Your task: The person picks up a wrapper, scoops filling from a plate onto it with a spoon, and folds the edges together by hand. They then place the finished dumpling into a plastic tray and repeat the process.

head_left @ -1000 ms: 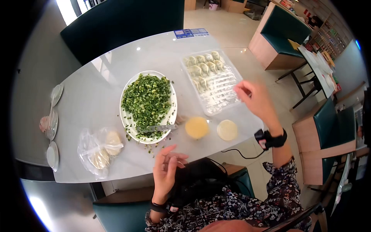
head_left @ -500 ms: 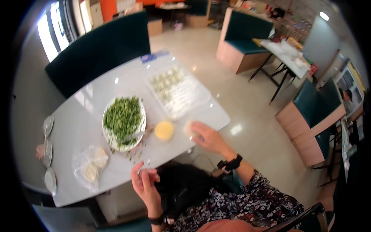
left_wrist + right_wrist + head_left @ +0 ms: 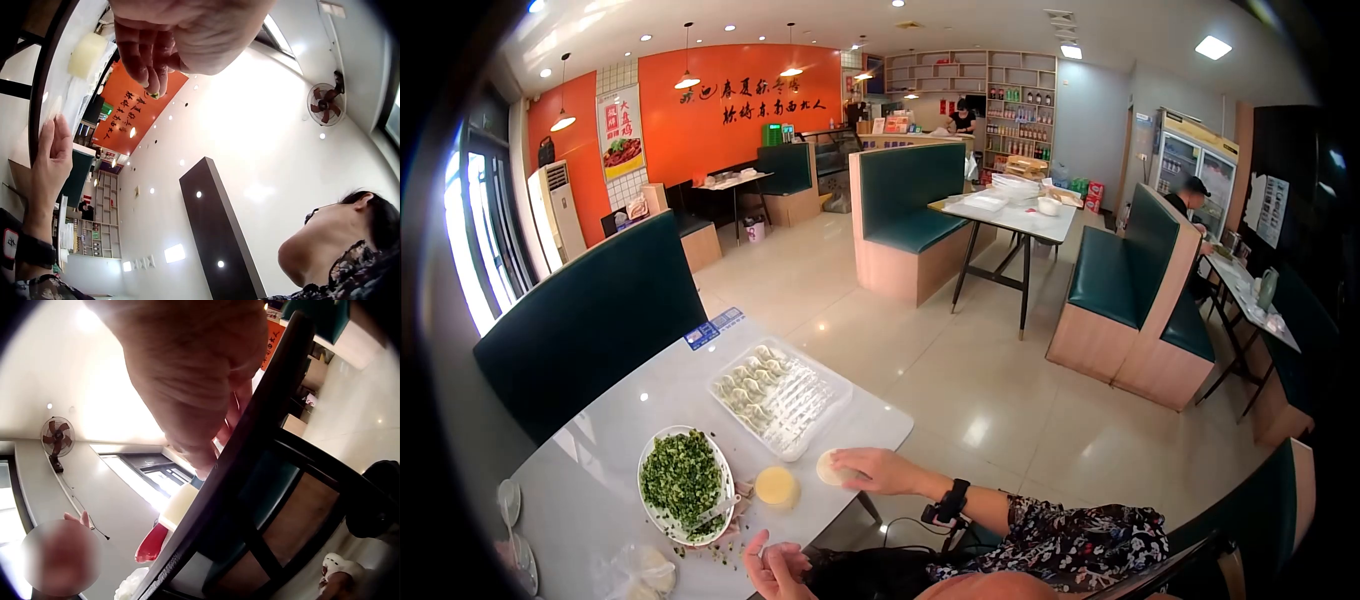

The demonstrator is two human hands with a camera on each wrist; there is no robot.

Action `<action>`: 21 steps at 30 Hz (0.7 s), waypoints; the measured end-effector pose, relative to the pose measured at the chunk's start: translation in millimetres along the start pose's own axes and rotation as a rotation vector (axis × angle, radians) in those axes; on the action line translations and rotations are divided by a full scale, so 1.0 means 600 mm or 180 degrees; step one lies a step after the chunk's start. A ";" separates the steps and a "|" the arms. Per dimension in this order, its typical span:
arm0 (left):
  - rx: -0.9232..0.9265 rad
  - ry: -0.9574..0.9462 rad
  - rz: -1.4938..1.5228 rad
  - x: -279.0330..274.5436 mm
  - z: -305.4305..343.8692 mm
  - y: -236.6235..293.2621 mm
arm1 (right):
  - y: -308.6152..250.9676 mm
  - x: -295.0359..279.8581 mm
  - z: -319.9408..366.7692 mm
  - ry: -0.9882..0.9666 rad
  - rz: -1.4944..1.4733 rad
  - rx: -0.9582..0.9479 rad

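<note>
My right hand is at the table's near edge, its extended fingers touching a round dough wrapper. Left of that wrapper sits a thick pale-yellow round stack. My left hand hangs loosely curled in the air by the table edge, holding nothing; a green fleck shows at its fingertips in the left wrist view. Chopped greens fill an oval white plate, with a metal blade-like utensil on its rim. Beyond, a clear plastic tray holds rows of dumplings at its left side.
A plastic bag with dough lies at the near left of the table. Small white dishes stand against the left wall. A green booth bench backs the table; other tables and benches stand across the floor.
The head view has lifted toward the room. My right hand has come from beside the tray down to the single wrapper. My left hand stays raised, loosely curled.
</note>
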State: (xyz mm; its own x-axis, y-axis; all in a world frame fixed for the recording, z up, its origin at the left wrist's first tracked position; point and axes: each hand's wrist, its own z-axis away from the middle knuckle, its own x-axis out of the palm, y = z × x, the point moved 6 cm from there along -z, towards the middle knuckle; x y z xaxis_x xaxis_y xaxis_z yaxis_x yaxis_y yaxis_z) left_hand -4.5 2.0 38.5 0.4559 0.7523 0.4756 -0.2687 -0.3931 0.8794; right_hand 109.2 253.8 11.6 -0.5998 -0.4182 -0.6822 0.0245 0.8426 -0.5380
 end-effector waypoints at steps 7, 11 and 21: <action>0.1488 -0.0412 -0.1617 -0.022 -0.029 -0.009 | 0.016 -0.002 0.004 0.0023 -0.0080 -0.0046; 0.2247 -0.0411 -0.2357 0.017 -0.039 -0.014 | 0.016 -0.005 0.006 0.0135 -0.0223 -0.0002; -0.0350 -0.0777 -0.0958 0.032 -0.083 -0.089 | 0.019 -0.025 -0.005 0.0489 -0.0855 0.0698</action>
State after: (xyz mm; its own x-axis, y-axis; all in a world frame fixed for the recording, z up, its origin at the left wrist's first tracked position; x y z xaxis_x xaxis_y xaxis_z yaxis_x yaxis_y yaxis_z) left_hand -23.8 64.0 -0.3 0.7127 0.6722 0.2004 -0.1757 -0.1056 0.9788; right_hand 116.0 270.8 16.9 -0.7207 -0.5445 -0.4291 0.0107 0.6102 -0.7921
